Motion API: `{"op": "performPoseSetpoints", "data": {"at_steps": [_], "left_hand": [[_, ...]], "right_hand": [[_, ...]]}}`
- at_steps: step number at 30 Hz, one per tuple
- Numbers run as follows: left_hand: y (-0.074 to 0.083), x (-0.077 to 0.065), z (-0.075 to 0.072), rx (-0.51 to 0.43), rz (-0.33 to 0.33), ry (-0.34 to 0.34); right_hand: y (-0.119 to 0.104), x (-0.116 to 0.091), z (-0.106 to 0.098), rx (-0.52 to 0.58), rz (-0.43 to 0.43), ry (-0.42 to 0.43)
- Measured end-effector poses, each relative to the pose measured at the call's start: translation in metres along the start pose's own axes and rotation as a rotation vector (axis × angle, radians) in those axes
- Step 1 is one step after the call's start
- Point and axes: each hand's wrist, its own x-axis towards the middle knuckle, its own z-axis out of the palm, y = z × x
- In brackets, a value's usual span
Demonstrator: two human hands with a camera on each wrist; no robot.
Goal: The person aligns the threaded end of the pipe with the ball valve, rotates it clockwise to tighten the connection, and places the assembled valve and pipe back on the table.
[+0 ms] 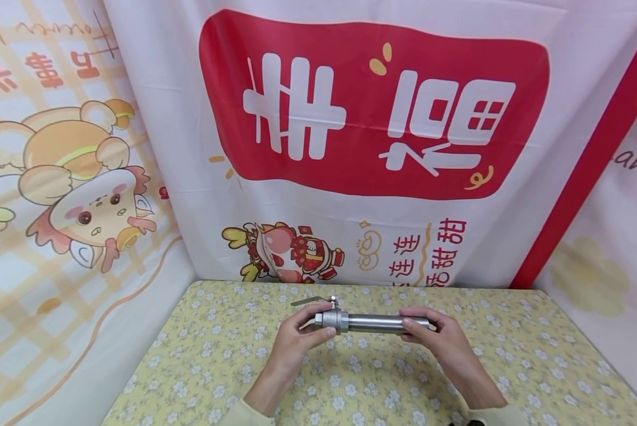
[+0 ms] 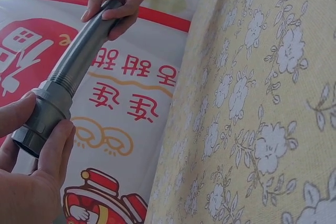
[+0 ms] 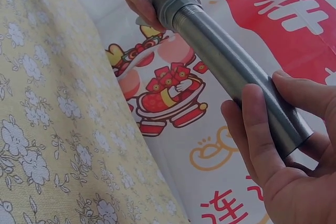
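Note:
A metal ball valve (image 1: 331, 320) with a flat lever handle (image 1: 304, 301) is gripped by my left hand (image 1: 300, 337), thumb in front and fingers behind. Joined to the valve's right end is a smooth steel pipe (image 1: 374, 323), held level above the table. My right hand (image 1: 437, 329) pinches the pipe near its far end. In the left wrist view, threads show on the pipe (image 2: 84, 51) where it enters the valve body (image 2: 44, 116). The right wrist view shows the same threaded joint, with my right fingers (image 3: 257, 124) curled round the pipe (image 3: 231, 59).
A table with a yellow floral cloth (image 1: 350, 384) lies beneath both hands. Behind it hangs a white curtain (image 1: 180, 177) with a red printed panel (image 1: 361, 106). More printed cloth (image 1: 73, 236) hangs at the left, and pale cloth (image 1: 611, 254) at the right.

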Motion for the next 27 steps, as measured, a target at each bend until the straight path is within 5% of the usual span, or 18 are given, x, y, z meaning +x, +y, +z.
{"op": "performPoseSetpoints", "data": {"at_steps": [18, 27], "left_hand": [[0.0020, -0.0007, -0.0027, -0.020, -0.020, 0.025], [0.0028, -0.0004, -0.0040, -0.016, -0.027, 0.017]], "right_hand": [[-0.0002, -0.0018, -0.0033, -0.049, -0.039, -0.110], [-0.0017, -0.0016, -0.0033, -0.075, -0.023, -0.085]]}}
